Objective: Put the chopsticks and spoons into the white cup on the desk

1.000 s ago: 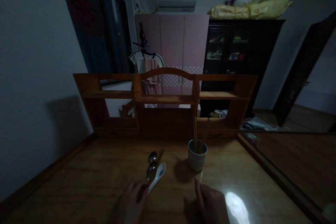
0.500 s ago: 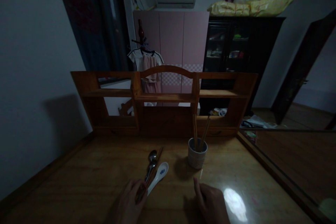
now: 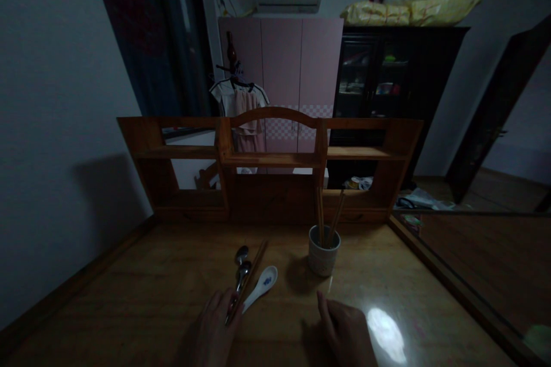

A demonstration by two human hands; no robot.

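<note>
My left hand (image 3: 217, 318) is closed around the near end of wooden chopsticks (image 3: 255, 264), which slant away from me. Left of the chopsticks are two metal spoons (image 3: 242, 268), one behind the other, their handles running toward the same hand and partly hidden by it. A white ceramic spoon (image 3: 263, 285) with a blue mark lies just to the right, its handle end next to my fingers. My right hand (image 3: 346, 327) rests on the table with curled fingers and thumb pointing forward, nothing in it. Beyond it stands a light cup (image 3: 322, 259) with several chopsticks (image 3: 333, 221) upright inside.
The wooden table (image 3: 142, 287) carries a shelf unit (image 3: 271, 160) along its back edge. A raised wooden rim (image 3: 447, 281) borders the right side. A wall (image 3: 55, 183) closes off the left. Bright light reflects off the tabletop near my right hand.
The two metal spoons have shifted left, away from the chopsticks, and the chopsticks now show more plainly in my left hand. My right hand, the cup and the ceramic spoon look nearly unmoved.
</note>
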